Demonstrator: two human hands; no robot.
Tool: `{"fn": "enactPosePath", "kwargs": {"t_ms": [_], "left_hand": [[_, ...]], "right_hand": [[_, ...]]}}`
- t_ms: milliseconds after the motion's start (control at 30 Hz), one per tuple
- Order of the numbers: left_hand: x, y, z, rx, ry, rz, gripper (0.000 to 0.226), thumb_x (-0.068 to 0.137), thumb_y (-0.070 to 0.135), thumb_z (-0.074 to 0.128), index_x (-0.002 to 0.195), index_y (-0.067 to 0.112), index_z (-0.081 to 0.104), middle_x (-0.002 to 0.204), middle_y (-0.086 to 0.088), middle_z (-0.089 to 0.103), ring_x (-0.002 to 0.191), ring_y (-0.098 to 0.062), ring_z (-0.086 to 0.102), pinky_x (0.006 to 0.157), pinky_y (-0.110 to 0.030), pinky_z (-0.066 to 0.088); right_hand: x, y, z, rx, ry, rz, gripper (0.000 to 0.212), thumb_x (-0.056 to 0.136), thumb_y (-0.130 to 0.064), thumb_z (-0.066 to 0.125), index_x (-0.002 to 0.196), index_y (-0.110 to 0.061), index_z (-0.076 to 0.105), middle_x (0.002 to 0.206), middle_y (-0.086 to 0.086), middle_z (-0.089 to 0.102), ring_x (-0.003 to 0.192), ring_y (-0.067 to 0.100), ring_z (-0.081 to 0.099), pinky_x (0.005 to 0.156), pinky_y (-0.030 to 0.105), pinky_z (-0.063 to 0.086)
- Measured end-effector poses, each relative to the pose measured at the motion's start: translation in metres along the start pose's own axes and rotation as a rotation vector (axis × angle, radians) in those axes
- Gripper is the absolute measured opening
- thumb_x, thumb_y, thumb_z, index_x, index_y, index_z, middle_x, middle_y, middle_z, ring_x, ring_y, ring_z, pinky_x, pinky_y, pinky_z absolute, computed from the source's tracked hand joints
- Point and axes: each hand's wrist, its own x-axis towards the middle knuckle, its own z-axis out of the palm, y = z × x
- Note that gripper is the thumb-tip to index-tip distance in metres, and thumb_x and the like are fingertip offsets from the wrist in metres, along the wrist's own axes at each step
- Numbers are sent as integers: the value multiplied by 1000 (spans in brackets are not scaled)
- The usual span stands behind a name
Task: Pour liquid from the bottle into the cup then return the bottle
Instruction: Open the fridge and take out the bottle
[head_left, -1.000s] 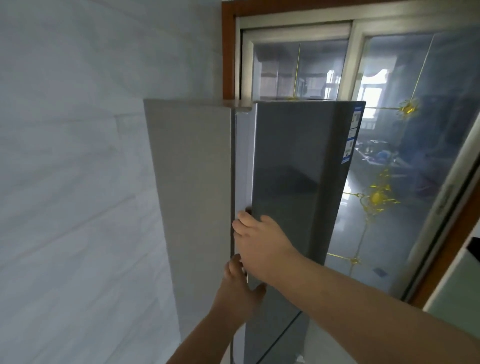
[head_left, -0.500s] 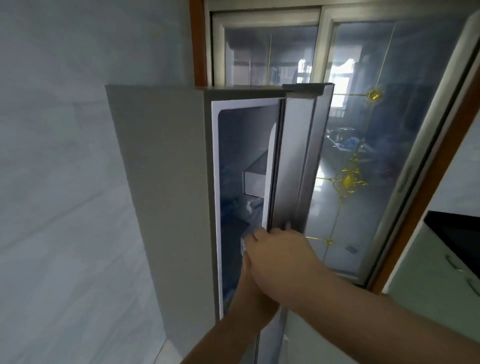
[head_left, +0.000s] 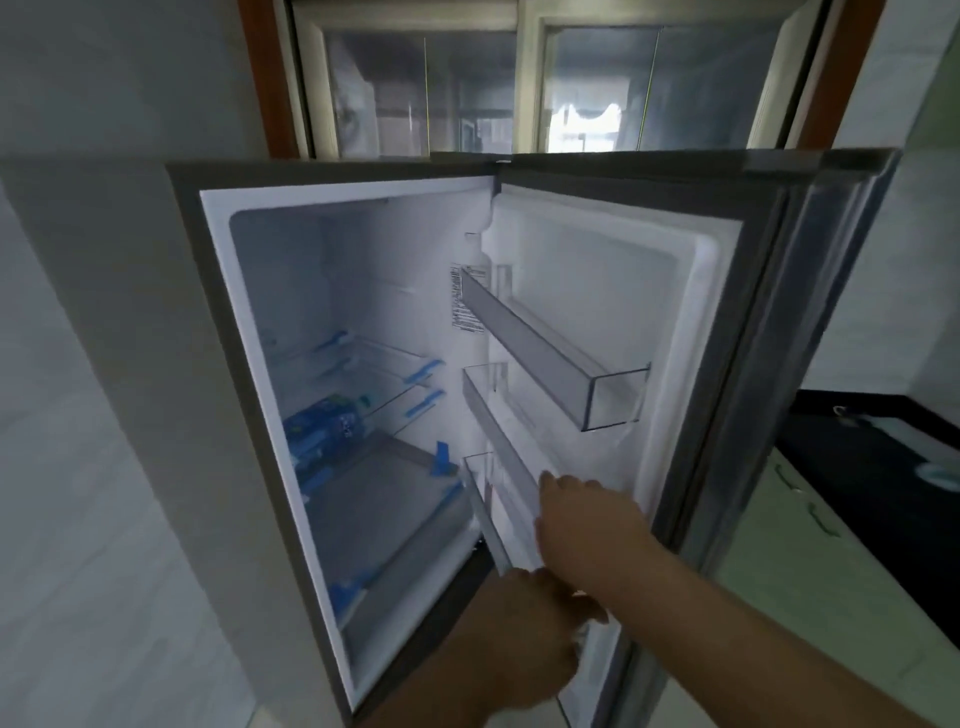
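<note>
- Two hands show in the single head view, both low at the inner side of the open fridge door (head_left: 691, 332).
- Right hand (head_left: 587, 514) lies flat with its fingers loosely spread against the door lining beside the lower door shelves (head_left: 498, 426); it holds nothing.
- Left hand (head_left: 524, 639) sits below it near the door's bottom edge, fingers loosely curled; it appears empty, though part of its palm side is hidden, so I cannot tell for certain.
- Judged from this, the step in hand is the very start: the fridge (head_left: 218, 364) is open and the bottle has not been fetched.
- Lying on a glass shelf (head_left: 395, 395) at the left of the fridge interior is the bottle (head_left: 327, 423), well apart from both hands.
- It rests on its side, blue label up; its long axis runs from lower left to upper right across the shelf, with the pale cap end pointing right and toward the back wall.
- No cup can be made out with confidence; a dark counter (head_left: 872, 467) at the far right carries small pale items too blurred to name.
- Next move, as I judge it, calls for one hand to leave the door, reach left into the compartment and close around the bottle's body across its length, then lift it clear of the shelf edge without knocking the shelf above.
</note>
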Motion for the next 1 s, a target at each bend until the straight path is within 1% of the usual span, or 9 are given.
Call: {"fn": "enactPosePath", "kwargs": {"t_ms": [33, 100, 200, 333, 433, 600, 833, 933, 1000], "left_hand": [[8, 2, 5, -38, -18, -79, 38, 81, 25, 64, 119, 27, 65, 117, -4, 73, 102, -25, 69, 88, -40, 61], [26, 6, 8, -39, 44, -206, 44, 85, 22, 65, 129, 24, 69, 133, -1, 69, 117, -20, 66, 99, -40, 58], [58, 9, 12, -28, 207, -315, 49, 81, 22, 72, 130, 21, 71, 138, 0, 69, 123, -21, 68, 100, -46, 60], [113, 34, 1, -11, 91, -456, 53, 100, 33, 63, 151, 32, 48, 163, 11, 42, 148, -13, 42, 121, -35, 34], [148, 51, 1, -19, 59, -482, 52, 103, 33, 58, 153, 30, 45, 166, 10, 37, 149, -15, 39, 123, -38, 33], [191, 69, -3, -4, 74, -540, 50, 102, 33, 58, 151, 29, 47, 163, 9, 41, 146, -17, 43, 119, -44, 40], [190, 73, -24, 38, 123, -645, 47, 102, 33, 58, 148, 30, 51, 160, 10, 43, 143, -16, 45, 117, -37, 40], [173, 57, -32, 72, 120, -700, 46, 101, 35, 58, 147, 32, 52, 159, 11, 44, 144, -15, 44, 117, -38, 39], [161, 43, -39, 86, 129, -744, 45, 101, 34, 58, 145, 31, 54, 157, 10, 47, 142, -16, 45, 117, -39, 39]], "right_hand": [[0, 17, 7, 11, -46, 25, 44, 101, -24, 52, 142, -12, 42, 131, 8, 60, 113, 26, 61, 85, 37, 48], [-3, 50, 20, 36, -110, 57, 43, 99, -19, 56, 139, -11, 44, 123, 8, 65, 110, 24, 62, 80, 36, 49], [0, 101, 37, 18, -70, 61, 42, 95, -6, 49, 136, -10, 45, 117, 8, 65, 109, 23, 58, 75, 34, 48], [5, 173, 58, 43, 11, 70, 42, 91, 1, 45, 131, -14, 47, 113, 6, 63, 111, 21, 55, 69, 31, 45], [21, 220, 73, 116, 54, 65, 48, 92, 2, 43, 136, -17, 47, 115, 3, 61, 117, 19, 50, 70, 31, 47], [56, 286, 74, 200, 25, 94, 50, 92, 5, 42, 138, -15, 46, 127, 9, 56, 130, 23, 43, 90, 37, 52], [86, 321, 83, 253, 94, 123, 39, 95, 2, 45, 129, -15, 51, 124, 8, 58, 126, 24, 49, 90, 37, 53], [97, 322, 79, 109, 64, 123, 35, 97, -13, 50, 131, -17, 51, 124, 6, 59, 115, 23, 58, 88, 37, 55], [103, 306, 68, -47, 127, 62, 40, 96, -25, 54, 136, -20, 50, 130, 3, 58, 113, 22, 61, 86, 36, 54]]}}
